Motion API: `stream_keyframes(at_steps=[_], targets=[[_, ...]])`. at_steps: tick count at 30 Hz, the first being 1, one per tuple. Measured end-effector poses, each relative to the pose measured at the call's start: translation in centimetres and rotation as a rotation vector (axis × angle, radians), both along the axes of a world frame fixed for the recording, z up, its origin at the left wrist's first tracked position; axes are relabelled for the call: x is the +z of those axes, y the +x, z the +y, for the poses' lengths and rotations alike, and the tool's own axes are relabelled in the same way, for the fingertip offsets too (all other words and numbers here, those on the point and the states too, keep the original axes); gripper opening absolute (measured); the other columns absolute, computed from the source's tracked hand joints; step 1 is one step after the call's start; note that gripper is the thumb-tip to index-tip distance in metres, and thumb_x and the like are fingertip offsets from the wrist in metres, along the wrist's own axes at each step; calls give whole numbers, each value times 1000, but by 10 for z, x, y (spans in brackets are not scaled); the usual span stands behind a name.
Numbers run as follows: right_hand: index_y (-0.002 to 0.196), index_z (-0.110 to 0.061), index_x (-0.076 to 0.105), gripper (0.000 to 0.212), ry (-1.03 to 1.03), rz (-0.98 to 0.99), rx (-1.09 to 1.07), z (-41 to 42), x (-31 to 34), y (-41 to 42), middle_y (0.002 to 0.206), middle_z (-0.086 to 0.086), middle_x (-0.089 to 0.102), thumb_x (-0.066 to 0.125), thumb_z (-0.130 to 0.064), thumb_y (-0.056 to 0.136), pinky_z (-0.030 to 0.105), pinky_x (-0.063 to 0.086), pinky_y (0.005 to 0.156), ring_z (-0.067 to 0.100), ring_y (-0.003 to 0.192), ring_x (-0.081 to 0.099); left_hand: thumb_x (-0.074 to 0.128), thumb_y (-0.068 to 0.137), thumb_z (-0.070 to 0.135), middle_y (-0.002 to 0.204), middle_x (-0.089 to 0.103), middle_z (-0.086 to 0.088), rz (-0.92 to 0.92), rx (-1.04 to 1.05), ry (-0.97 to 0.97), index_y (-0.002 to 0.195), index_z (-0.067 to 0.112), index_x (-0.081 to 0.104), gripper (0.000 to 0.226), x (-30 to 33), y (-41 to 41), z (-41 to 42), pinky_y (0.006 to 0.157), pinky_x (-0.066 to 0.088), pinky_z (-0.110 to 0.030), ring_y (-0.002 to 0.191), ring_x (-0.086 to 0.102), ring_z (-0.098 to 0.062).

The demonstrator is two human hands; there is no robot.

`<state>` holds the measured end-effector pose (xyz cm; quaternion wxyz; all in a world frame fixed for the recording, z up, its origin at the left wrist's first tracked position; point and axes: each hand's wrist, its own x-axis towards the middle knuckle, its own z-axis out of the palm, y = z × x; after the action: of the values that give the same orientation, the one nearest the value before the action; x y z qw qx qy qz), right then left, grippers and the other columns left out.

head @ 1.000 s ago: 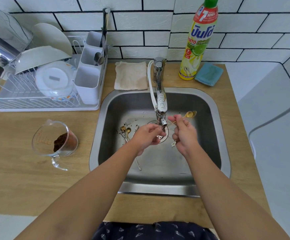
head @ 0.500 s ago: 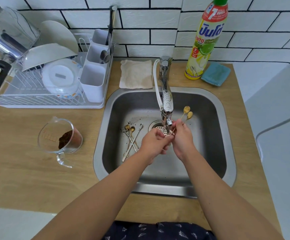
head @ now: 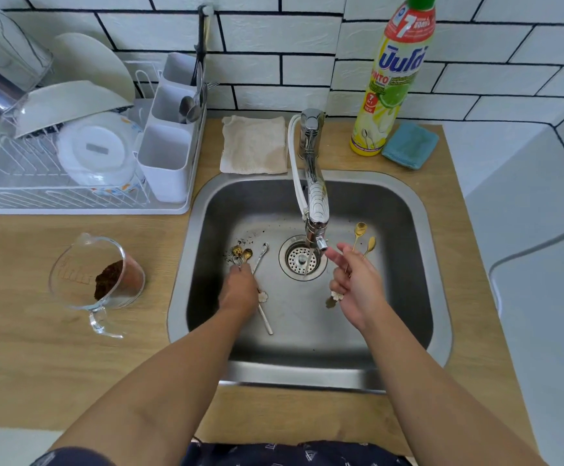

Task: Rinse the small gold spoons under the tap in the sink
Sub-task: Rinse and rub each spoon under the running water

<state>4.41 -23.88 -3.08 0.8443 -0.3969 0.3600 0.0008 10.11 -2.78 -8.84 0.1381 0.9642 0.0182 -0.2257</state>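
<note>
A glass measuring jug (head: 95, 280) with brown grounds stands on the wooden worktop (head: 21, 348), well left of the fingers. Beyond them lie a beige cloth (head: 253, 144), a yellow dish soap bottle (head: 394, 79) and a blue sponge (head: 410, 145). A white dish rack (head: 82, 163) with plates sits far left.

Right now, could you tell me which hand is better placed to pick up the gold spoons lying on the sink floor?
Left. The left hand is already down at the dirty gold spoons left of the drain, while the right hand already holds two rinsed spoons.
</note>
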Motion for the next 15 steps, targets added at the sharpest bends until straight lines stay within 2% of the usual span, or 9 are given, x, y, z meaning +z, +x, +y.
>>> stream_keyframes(at_steps=[3, 6, 9, 11, 13, 15], targets=[[107, -13, 65, 15, 0, 7, 34, -3, -2, -3, 91, 10, 77, 54, -21, 105, 21, 25, 39, 8, 41, 26, 51, 101, 13, 117, 61, -17, 55, 28, 25, 124, 9, 54, 23, -2, 5, 5, 82, 53, -41, 105, 62, -33], [106, -13, 66, 16, -2, 16, 47, -5, -6, -4, 91, 10, 77, 53, -22, 106, 21, 24, 39, 8, 41, 25, 50, 102, 13, 112, 64, -16, 75, 39, -5, 115, 8, 60, 17, -2, 8, 7, 80, 54, -39, 99, 62, -30], [105, -13, 67, 14, -60, 74, 57, -3, -10, -4, 97, 9, 79, 57, -23, 104, 20, 25, 38, 7, 41, 25, 51, 102, 19, 106, 66, -13, 92, 8, -74, 107, 8, 62, 16, 5, 7, 8, 72, 46, -31, 92, 60, -24], [102, -17, 68, 7, -139, 147, 70, 1, -13, -3, 96, 5, 79, 66, -23, 99, 20, 26, 38, 7, 41, 25, 55, 100, 21, 96, 68, -9, 139, 19, -205, 98, 13, 61, 11, 13, 1, 5, 72, 51, -34, 84, 63, -23], [98, -22, 68, 7, -246, 228, 126, 8, -15, -2, 87, 1, 74, 73, -22, 93, 21, 27, 39, 8, 43, 28, 56, 96, 17, 82, 69, -8, 240, 118, -433, 91, 14, 61, 8, 24, -8, -2, 69, 59, -37, 71, 69, -24], [102, -22, 67, 19, -325, 270, 207, 17, -15, -1, 87, 0, 68, 79, -28, 89, 22, 29, 42, 9, 49, 33, 53, 97, 15, 75, 67, -7, 352, 187, -621, 91, 12, 58, 8, 38, -19, -9, 49, 54, -28, 50, 64, -16]])
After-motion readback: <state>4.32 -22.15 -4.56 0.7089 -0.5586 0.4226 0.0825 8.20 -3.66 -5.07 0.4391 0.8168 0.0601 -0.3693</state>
